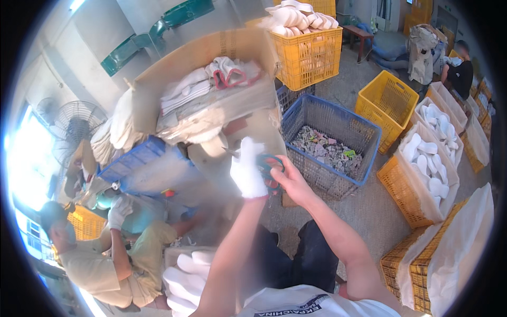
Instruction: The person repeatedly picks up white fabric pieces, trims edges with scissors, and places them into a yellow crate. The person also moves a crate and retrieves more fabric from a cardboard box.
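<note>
My left hand wears a white glove with a red cuff and is raised in front of me. It is closed around the middle of a pair of scissors with teal handles, and a dark pointed tip sticks out on the glove's left side. At the handles my bare right hand has its fingers closed around the loops. Both hands are close together, and the glove hides most of the blades. Whether the glove also holds something small, I cannot tell.
Beyond my hands stands a cardboard box with white gloves. A blue crate of scraps and a yellow crate are to the right, near lined baskets of white soles. A co-worker sits at left beside more soles.
</note>
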A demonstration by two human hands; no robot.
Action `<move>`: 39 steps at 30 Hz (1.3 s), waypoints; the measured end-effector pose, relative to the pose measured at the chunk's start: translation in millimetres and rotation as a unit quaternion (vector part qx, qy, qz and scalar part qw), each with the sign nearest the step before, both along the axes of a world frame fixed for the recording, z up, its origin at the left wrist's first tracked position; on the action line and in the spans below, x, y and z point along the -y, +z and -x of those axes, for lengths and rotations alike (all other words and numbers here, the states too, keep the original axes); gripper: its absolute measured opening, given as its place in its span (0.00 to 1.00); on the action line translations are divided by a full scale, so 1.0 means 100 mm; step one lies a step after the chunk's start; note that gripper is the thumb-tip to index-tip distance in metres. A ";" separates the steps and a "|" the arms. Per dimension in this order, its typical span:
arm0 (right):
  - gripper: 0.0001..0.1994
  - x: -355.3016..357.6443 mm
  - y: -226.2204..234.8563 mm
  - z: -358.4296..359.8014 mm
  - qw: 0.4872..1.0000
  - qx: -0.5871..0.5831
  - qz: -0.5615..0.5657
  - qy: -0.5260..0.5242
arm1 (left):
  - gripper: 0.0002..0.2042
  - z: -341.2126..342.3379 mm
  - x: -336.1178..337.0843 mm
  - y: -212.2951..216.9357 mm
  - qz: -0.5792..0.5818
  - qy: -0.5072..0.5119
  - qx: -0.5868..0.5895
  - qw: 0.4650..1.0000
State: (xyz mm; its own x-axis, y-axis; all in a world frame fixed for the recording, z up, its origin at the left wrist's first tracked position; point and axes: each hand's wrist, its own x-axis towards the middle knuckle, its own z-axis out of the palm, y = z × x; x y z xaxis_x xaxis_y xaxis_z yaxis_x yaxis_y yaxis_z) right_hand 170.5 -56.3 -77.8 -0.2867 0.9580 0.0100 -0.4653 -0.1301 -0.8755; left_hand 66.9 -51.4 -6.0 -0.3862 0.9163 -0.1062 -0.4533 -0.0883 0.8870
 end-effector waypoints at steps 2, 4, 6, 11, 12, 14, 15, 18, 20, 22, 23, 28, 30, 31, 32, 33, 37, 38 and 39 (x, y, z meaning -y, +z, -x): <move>0.19 -0.26 0.23 0.02 0.997 0.060 0.026 -0.031 | 0.16 0.00 -0.28 0.05 -0.041 -0.046 -0.021 0.998; 0.14 -0.70 0.59 0.07 0.975 0.132 -0.084 -0.158 | 0.17 0.09 -0.60 0.10 -0.089 -0.067 -0.090 0.990; 0.13 -1.25 1.02 0.14 0.954 0.074 -0.178 -0.229 | 0.17 0.19 -0.72 0.12 -0.081 -0.043 -0.077 0.993; 0.15 -2.79 1.82 0.36 0.940 0.275 -0.105 -0.173 | 0.20 0.58 -0.36 0.20 0.077 -0.179 -0.049 0.980; 0.16 -2.99 1.87 0.37 0.950 0.270 -0.070 -0.143 | 0.21 0.67 -0.23 0.21 0.137 -0.215 -0.011 0.967; 0.19 -3.25 1.89 0.40 0.899 0.389 -0.044 -0.197 | 0.21 0.87 0.11 0.23 0.259 -0.250 0.042 0.932; 0.20 -3.30 1.86 0.42 0.868 0.444 0.003 -0.224 | 0.22 0.96 0.29 0.24 0.276 -0.246 0.037 0.928; 0.23 -3.27 1.77 0.58 0.705 0.666 -0.011 -0.241 | 0.16 1.27 0.69 0.24 0.368 -0.237 0.013 0.899; 0.21 -3.19 1.76 0.70 0.623 0.742 -0.064 -0.240 | 0.17 1.45 0.90 0.22 0.390 -0.221 -0.018 0.894; 0.19 -3.10 1.79 0.78 0.558 0.788 -0.125 -0.229 | 0.22 1.60 1.00 0.16 0.385 -0.216 -0.029 0.897; 0.18 -3.07 1.82 0.79 0.557 0.790 -0.138 -0.215 | 0.22 1.64 1.01 0.13 0.386 -0.211 -0.003 0.898; 0.15 -3.01 1.95 0.67 0.553 0.759 -0.299 -0.167 | 0.22 1.74 0.78 0.12 0.345 -0.216 0.010 0.913; 0.15 -3.02 1.93 0.59 0.563 0.766 -0.281 -0.135 | 0.22 1.72 0.63 0.23 0.374 -0.194 0.049 0.906; 0.15 -3.02 1.91 0.57 0.572 0.771 -0.264 -0.098 | 0.22 1.71 0.57 0.30 0.363 -0.192 0.018 0.912; 0.15 -3.03 1.88 0.56 0.563 0.766 -0.284 -0.128 | 0.21 1.71 0.50 0.38 0.359 -0.195 0.002 0.913; 0.14 -3.04 1.84 0.56 0.555 0.785 -0.255 -0.103 | 0.21 1.70 0.47 0.46 0.357 -0.198 -0.015 0.913; 0.15 -3.09 1.81 0.65 0.528 0.823 -0.200 -0.062 | 0.20 1.72 0.43 0.71 0.334 -0.206 -0.030 0.919; 0.16 -3.08 1.84 0.67 0.527 0.820 -0.204 -0.084 | 0.20 1.73 0.45 0.73 0.333 -0.206 -0.038 0.919; 0.16 -3.05 1.90 0.67 0.522 0.829 -0.189 -0.070 | 0.20 1.75 0.46 0.73 0.332 -0.209 -0.045 0.919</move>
